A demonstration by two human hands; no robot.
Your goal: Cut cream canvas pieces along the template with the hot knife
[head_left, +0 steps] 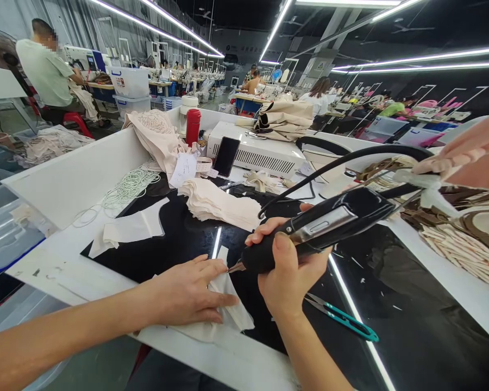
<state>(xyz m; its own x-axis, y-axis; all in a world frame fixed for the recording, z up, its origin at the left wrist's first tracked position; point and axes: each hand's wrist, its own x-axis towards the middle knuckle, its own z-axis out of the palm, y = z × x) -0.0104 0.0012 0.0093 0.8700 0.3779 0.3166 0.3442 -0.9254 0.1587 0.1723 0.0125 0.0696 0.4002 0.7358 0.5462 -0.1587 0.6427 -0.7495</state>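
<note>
1. The left hand (195, 293), fingers spread, presses the pale cloth piece (237, 314) down across the black sheet's (432, 320) near edge, probably to stop it sliding.
2. The right hand (291, 266) wraps around the black tool (264, 252), its metal tip angled to the left fingertips, seemingly for close control.
3. The cloth looks thin, matte and cream, with narrow overlapping parts.
4. Teal snips (346, 321) lie beside the right wrist, apparently within reach.
5. A cloth stack (224, 205) sits by the sheet's far edge.
</note>
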